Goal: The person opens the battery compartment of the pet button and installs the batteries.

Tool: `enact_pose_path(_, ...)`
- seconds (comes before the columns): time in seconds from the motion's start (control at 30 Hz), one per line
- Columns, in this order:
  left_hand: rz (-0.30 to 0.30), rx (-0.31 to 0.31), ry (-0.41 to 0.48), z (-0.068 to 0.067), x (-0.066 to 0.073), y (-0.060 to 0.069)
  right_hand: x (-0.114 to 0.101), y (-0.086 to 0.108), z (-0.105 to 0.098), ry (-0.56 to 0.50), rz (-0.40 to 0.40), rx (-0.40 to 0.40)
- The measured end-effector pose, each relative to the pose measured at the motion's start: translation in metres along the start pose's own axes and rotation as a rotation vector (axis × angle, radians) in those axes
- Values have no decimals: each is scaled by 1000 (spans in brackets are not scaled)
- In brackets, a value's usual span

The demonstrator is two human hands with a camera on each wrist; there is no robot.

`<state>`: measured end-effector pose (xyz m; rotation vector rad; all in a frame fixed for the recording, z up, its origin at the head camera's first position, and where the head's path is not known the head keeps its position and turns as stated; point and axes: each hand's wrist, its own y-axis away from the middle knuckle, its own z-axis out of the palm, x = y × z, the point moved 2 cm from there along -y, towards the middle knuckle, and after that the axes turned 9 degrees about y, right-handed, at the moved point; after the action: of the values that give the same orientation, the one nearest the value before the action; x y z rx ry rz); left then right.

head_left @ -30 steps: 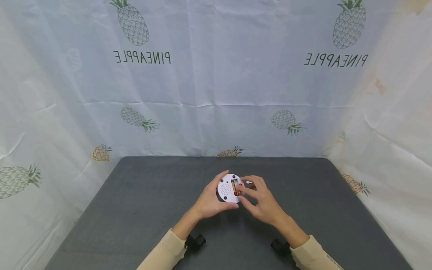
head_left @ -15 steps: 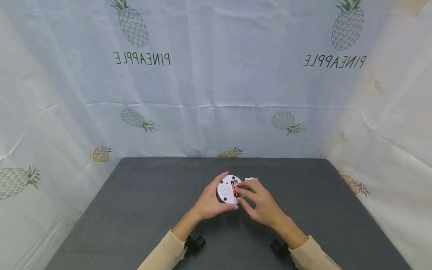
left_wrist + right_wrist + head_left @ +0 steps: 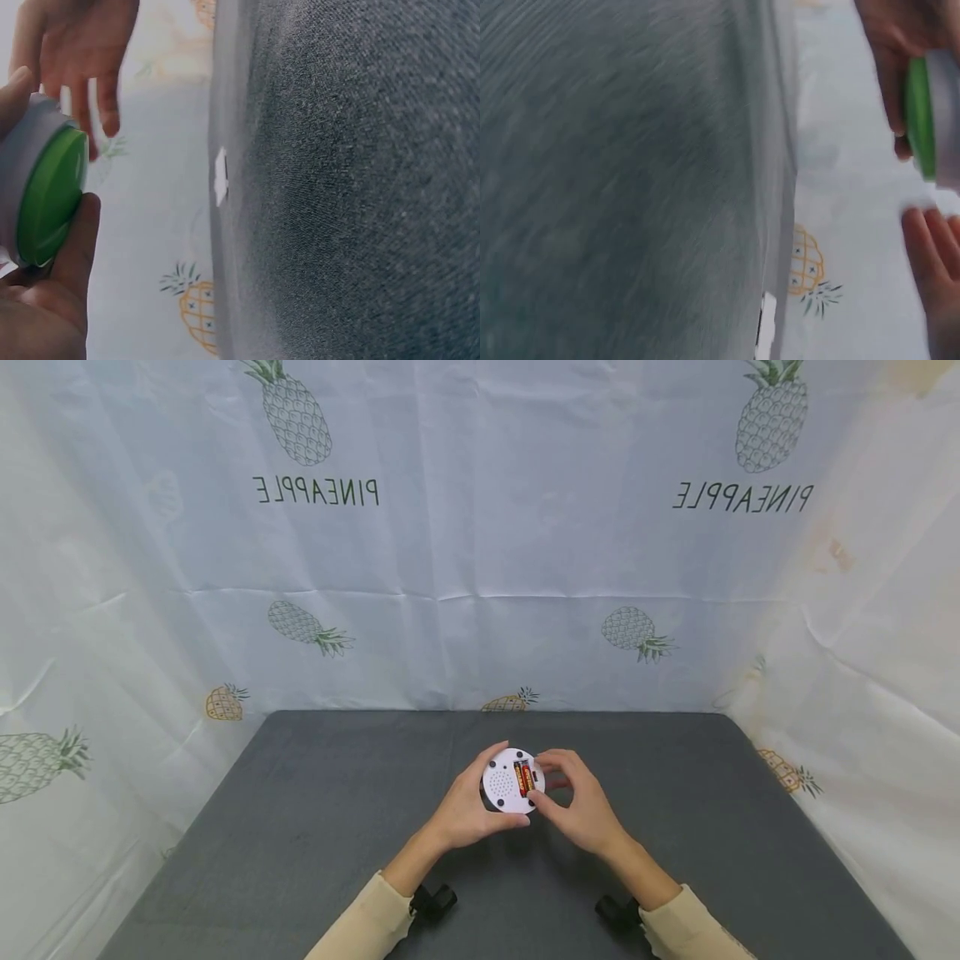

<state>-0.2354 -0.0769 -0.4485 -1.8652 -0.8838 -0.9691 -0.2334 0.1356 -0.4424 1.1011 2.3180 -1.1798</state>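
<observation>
My left hand (image 3: 465, 806) grips a round white device (image 3: 501, 783) by its rim, its face with holes and dark feet turned up. Two red-and-black batteries (image 3: 523, 779) lie side by side in its recess. In the left wrist view the device's other side is a green dome (image 3: 56, 195), with left-hand fingers (image 3: 81, 236) against it. My right hand (image 3: 585, 806) is at the device's right side, its thumb tip at the lower end of the batteries and its other fingers extended by the rim. The right wrist view shows the right hand (image 3: 934, 262) with fingers straight.
A small white piece lies on the dark grey table (image 3: 337, 793), seen in the left wrist view (image 3: 220, 177) and right wrist view (image 3: 766, 327). A pale curtain (image 3: 465, 543) with pineapple prints stands behind the table and along its sides.
My right fingers have moved off the batteries toward the device's right rim, uncovering both batteries. The right-hand battery now lies flat beside the other. The left hand has stayed in place.
</observation>
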Motion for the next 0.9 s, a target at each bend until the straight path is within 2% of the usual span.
enact_pose_path(0.1, -2, -1, 19, -1, 0, 0, 2, -3, 2, -228, 203, -103)
enact_pose_path(0.2, -3, 2, 52, -4, 1, 1, 2, -6, 5, -411, 345, -186)
enact_pose_path(0.33, 3, 2, 87, -6, 3, 0, 1, -10, 8, -508, 456, -195)
enact_pose_path(0.47, -3, -12, 69, -6, 3, 0, -1, -12, 11, -503, 494, -164)
enact_pose_path(0.63, -16, -6, 35, -7, 1, 0, -1, -14, 8, -485, 474, -212)
enact_pose_path(0.77, -22, -5, 27, -8, 0, -1, 7, -19, 0, -457, 461, -259)
enact_pose_path(0.9, -21, 9, 17, -9, 0, -1, 21, -25, -9, -390, 477, -246)
